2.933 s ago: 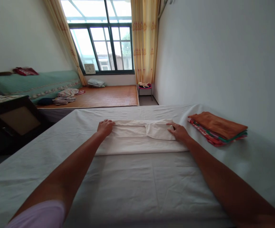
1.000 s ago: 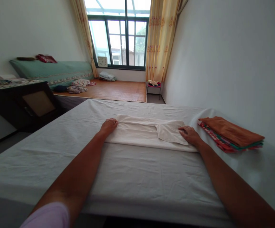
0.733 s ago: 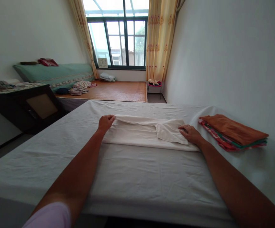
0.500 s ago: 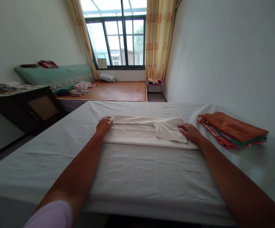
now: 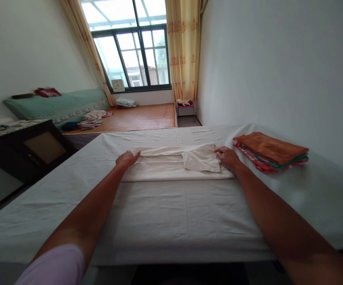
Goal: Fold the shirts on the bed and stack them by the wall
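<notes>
A cream short-sleeved shirt (image 5: 156, 169) lies on the white-sheeted surface (image 5: 156, 221), folded into a long strip running left to right. One sleeve (image 5: 201, 160) is laid back across its right part. At the strip's left end, my left hand (image 5: 126, 158) has its fingers closed on the far corner of the cloth. My right hand (image 5: 228, 156) pinches the right end near the far edge, beside the sleeve. Some fingertips of both hands are hard to see. To the right of my right hand sits a stack of folded clothes (image 5: 273, 150), orange on top.
A dark cabinet (image 5: 25, 148) with items on it stands at the left. Beyond the sheeted surface is a bed with a brown mat (image 5: 141, 114) and loose clothes (image 5: 91, 123). A small stool (image 5: 185, 104) stands by the curtain (image 5: 183, 51). A wall (image 5: 272, 71) borders the right.
The camera view has shifted, so the scene sits further left. My left fingers have closed at the shirt's corner. My right hand has moved slightly toward the far edge.
</notes>
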`<state>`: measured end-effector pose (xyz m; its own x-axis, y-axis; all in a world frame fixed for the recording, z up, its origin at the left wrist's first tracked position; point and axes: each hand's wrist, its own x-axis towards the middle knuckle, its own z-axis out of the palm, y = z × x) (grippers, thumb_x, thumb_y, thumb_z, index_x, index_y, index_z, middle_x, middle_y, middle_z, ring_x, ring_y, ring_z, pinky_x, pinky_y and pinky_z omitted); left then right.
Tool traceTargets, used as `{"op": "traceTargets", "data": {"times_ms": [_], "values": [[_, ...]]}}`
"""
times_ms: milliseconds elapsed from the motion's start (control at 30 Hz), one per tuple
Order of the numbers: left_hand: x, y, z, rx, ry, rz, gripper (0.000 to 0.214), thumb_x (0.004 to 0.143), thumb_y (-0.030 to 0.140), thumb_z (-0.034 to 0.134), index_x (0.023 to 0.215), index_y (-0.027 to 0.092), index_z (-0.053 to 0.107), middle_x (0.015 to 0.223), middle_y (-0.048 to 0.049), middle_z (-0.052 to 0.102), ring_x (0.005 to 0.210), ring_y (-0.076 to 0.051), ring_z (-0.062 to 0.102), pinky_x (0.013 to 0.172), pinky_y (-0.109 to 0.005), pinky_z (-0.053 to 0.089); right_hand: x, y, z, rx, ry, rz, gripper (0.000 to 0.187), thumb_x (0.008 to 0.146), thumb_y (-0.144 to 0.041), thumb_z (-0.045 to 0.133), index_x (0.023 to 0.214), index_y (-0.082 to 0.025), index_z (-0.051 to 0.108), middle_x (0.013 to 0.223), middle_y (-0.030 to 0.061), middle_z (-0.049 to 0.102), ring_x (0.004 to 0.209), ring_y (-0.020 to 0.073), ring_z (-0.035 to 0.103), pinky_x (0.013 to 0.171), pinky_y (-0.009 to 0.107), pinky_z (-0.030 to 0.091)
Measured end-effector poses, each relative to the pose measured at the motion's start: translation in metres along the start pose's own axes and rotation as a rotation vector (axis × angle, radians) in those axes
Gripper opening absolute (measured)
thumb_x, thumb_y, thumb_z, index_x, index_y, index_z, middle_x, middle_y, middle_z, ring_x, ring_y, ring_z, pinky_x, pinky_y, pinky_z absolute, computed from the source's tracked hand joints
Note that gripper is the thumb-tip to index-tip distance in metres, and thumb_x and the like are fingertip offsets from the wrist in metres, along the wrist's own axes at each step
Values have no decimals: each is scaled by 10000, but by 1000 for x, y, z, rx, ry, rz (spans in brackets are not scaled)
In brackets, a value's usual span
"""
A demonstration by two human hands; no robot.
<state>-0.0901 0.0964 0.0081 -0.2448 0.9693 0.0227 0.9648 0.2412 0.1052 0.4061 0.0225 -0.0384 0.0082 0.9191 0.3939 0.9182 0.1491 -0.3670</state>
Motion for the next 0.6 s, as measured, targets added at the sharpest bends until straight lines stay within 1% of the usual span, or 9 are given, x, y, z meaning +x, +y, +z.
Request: {"op": "traceTargets", "data": {"times_ms": [33, 100, 200, 300, 367, 467, 533, 600], "values": [[0, 1, -4, -40, -11, -24, 669, 824, 678, 377, 1024, 96, 640, 1106, -258, 661, 1073, -384, 615, 801, -425, 498, 0, 1, -1, 1, 2, 1, 266, 805, -145, 497, 960, -186, 709, 1028, 66, 701, 875, 172, 645, 845, 266, 469], [-4, 2, -12, -113, -13, -33, 553, 821, 605, 447, 892, 101, 663, 1009, -244, 688, 997, -359, 652, 730, -375, 507, 0, 2, -2, 2, 5, 10, 266, 802, -143, 499, 954, -187, 713, 1039, 65, 703, 873, 171, 648, 843, 260, 467], [-15, 6, -24, -181, -4, 19, 347, 790, 453, 553, 743, 123, 649, 807, -168, 703, 781, -284, 682, 612, -314, 489, 0, 2, -5, 5, 5, 38, 266, 809, -156, 502, 961, -194, 717, 1042, 58, 711, 875, 172, 656, 823, 250, 468], [-22, 19, -38, -230, -6, 98, 278, 785, 395, 572, 699, 136, 626, 665, -86, 662, 633, -213, 637, 543, -276, 460, 0, 0, -6, -9, -8, 61, 268, 828, -187, 501, 986, -195, 717, 1016, 57, 723, 875, 176, 661, 792, 245, 468], [-23, 37, -46, -260, -3, 149, 238, 792, 368, 577, 750, 139, 623, 659, -57, 643, 609, -181, 609, 519, -246, 441, 1, -1, -6, -28, -36, 65, 267, 838, -201, 502, 1000, -200, 714, 999, 51, 728, 877, 174, 662, 777, 237, 464], [-22, 76, -49, -297, -13, 225, 169, 804, 307, 576, 852, 150, 616, 717, -41, 639, 607, -146, 586, 500, -210, 417, 2, -3, -5, -55, -78, 55, 260, 844, -204, 501, 1000, -207, 709, 995, 47, 730, 882, 172, 663, 764, 232, 456], [-25, 106, -42, -325, -47, 280, 152, 807, 278, 579, 896, 160, 613, 752, -42, 636, 613, -141, 584, 495, -203, 410, 2, -4, -5, -61, -88, 47, 262, 844, -199, 499, 1002, -207, 707, 1001, 49, 730, 886, 174, 662, 765, 235, 454], [-32, 133, -31, -357, -93, 319, 170, 818, 274, 578, 946, 166, 608, 754, -41, 628, 611, -143, 591, 500, -206, 421, 1, -5, -6, -58, -91, 51, 264, 847, -200, 498, 1009, -209, 706, 1004, 50, 730, 892, 174, 660, 770, 235, 453]]}}
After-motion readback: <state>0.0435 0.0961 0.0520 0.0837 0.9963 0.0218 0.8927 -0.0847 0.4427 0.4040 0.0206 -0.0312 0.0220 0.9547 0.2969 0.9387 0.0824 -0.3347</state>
